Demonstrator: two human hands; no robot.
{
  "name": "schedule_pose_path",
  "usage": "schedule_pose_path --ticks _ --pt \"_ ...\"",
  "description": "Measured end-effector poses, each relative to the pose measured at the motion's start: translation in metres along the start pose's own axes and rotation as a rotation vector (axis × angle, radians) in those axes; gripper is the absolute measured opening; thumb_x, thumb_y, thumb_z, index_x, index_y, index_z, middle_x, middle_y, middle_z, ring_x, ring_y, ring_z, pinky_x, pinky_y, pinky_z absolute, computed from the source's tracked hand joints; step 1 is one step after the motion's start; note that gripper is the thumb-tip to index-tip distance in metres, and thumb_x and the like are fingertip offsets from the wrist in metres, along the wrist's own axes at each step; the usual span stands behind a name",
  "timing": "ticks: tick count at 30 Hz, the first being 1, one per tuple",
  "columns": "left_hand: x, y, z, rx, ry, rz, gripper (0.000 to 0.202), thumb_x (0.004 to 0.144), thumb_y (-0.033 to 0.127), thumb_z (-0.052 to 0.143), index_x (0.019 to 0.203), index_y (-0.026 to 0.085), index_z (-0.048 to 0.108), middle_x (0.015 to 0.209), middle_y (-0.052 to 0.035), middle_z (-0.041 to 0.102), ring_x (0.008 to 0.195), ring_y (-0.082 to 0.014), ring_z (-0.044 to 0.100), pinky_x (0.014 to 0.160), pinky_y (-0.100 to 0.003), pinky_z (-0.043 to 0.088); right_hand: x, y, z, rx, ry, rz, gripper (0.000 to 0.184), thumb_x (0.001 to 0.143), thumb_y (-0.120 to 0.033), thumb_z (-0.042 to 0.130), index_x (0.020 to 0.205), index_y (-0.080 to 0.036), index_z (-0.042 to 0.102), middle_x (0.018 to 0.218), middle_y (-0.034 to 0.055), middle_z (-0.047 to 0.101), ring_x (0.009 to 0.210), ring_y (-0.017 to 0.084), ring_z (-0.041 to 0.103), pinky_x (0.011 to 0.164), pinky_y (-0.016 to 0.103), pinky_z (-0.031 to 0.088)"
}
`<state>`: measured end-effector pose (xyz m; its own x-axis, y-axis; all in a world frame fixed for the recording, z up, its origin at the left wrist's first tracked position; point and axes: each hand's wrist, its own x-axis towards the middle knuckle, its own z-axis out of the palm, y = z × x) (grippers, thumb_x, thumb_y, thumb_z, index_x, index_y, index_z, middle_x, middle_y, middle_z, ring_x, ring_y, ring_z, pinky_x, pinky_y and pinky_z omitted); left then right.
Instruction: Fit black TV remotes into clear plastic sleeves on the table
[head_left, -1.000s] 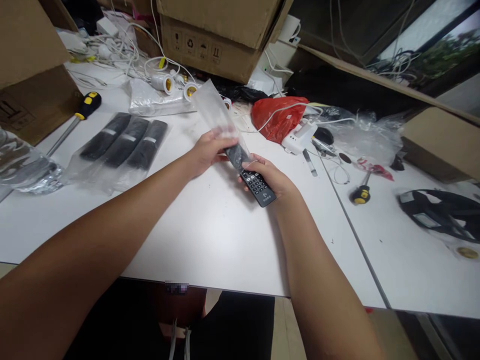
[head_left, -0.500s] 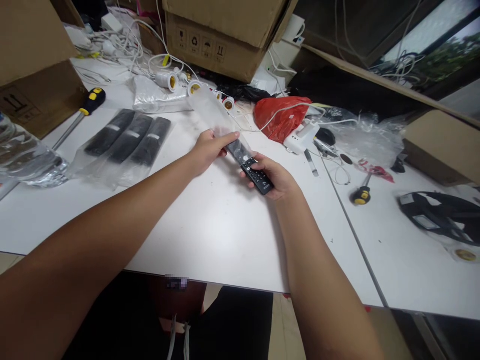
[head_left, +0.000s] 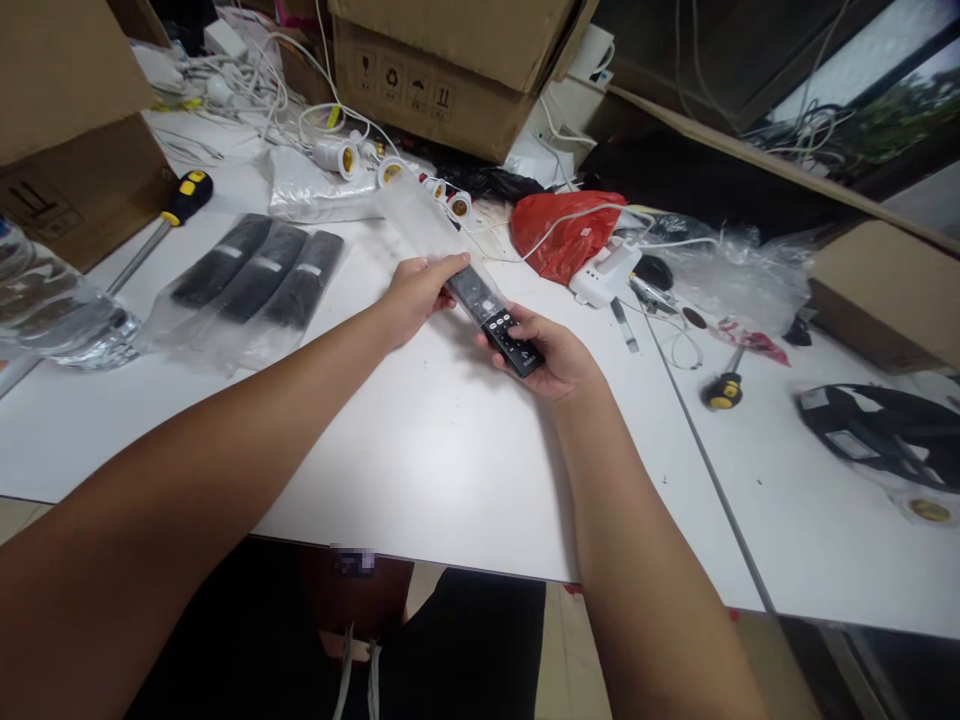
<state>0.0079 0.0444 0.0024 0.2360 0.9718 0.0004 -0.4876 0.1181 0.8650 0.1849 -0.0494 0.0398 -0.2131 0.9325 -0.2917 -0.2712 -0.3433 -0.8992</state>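
Observation:
A black remote control [head_left: 516, 345] lies slantwise between my hands, its upper part inside a clear plastic sleeve [head_left: 420, 215] and its lower end bare. My left hand [head_left: 421, 295] pinches the sleeve around the remote's upper part, thumb on top. The bare lower end is gripped by my right hand [head_left: 556, 355], with the thumb over the buttons and fingers underneath. Left of my hands, three dark remotes in clear sleeves [head_left: 266, 270] lie side by side on the white table [head_left: 420, 460].
A screwdriver [head_left: 184, 200] and a water bottle [head_left: 60, 300] lie at the left. Cardboard boxes [head_left: 435, 80], lamp sockets [head_left: 337, 157] and cables fill the back. To the right are a red bag [head_left: 562, 230], a power strip [head_left: 606, 272], another screwdriver [head_left: 725, 388] and a black reel [head_left: 885, 430].
The remote has shifted slightly up and left, along the sleeve. Both hands keep their hold, and the things around stay in place.

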Motion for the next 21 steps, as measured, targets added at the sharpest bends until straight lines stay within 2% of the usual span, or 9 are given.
schedule_pose_path --ticks 4,9,12,17,21 --pt "0.0028 -0.0016 -0.0017 -0.035 -0.031 0.058 0.035 0.077 0.043 0.085 0.078 0.018 0.062 0.070 0.0002 0.062 0.065 -0.0120 0.058 0.060 -0.024 0.048 -0.0011 -0.0010 0.0015 -0.003 -0.035 0.005 0.052 0.064 -0.011 0.067 0.115 -0.021 0.059 0.094 0.0015 0.067 0.066 0.015 0.068 0.034 0.017 0.048" --pt "-0.0017 0.0026 0.0018 -0.046 -0.040 0.012 0.039 0.076 0.050 0.086 0.082 0.019 0.063 0.075 -0.0012 0.064 0.071 -0.0144 0.063 0.064 -0.026 0.051 0.0043 -0.0022 0.0020 0.141 0.017 0.039 0.045 0.059 -0.013 0.062 0.104 -0.018 0.056 0.087 0.0013 0.065 0.054 0.008 0.055 0.030 0.011 0.034" --pt "-0.0039 0.0041 0.0032 -0.052 -0.073 0.003 0.036 0.078 0.049 0.084 0.086 0.018 0.066 0.081 -0.0031 0.066 0.072 -0.0150 0.063 0.065 -0.027 0.052 0.0061 -0.0024 0.0015 0.173 0.044 0.055 0.044 0.060 -0.013 0.062 0.103 -0.017 0.056 0.087 0.0019 0.065 0.055 0.007 0.054 0.032 0.009 0.033" --pt "-0.0023 0.0019 0.0024 -0.049 -0.082 -0.001 0.024 0.084 0.038 0.080 0.085 0.017 0.069 0.085 -0.0042 0.067 0.071 -0.0135 0.062 0.071 -0.028 0.054 0.0063 -0.0007 -0.0004 0.171 0.003 0.025 0.047 0.061 -0.012 0.065 0.106 -0.020 0.055 0.093 0.0012 0.065 0.064 0.008 0.058 0.034 0.008 0.034" --pt "-0.0022 0.0015 0.0020 -0.045 -0.105 -0.017 0.024 0.086 0.039 0.078 0.086 0.016 0.069 0.087 -0.0048 0.069 0.069 -0.0129 0.063 0.070 -0.028 0.055 0.0067 -0.0003 0.0016 0.193 0.043 0.031 0.047 0.060 -0.011 0.064 0.104 -0.020 0.054 0.091 -0.0002 0.064 0.061 0.007 0.058 0.033 0.007 0.033"
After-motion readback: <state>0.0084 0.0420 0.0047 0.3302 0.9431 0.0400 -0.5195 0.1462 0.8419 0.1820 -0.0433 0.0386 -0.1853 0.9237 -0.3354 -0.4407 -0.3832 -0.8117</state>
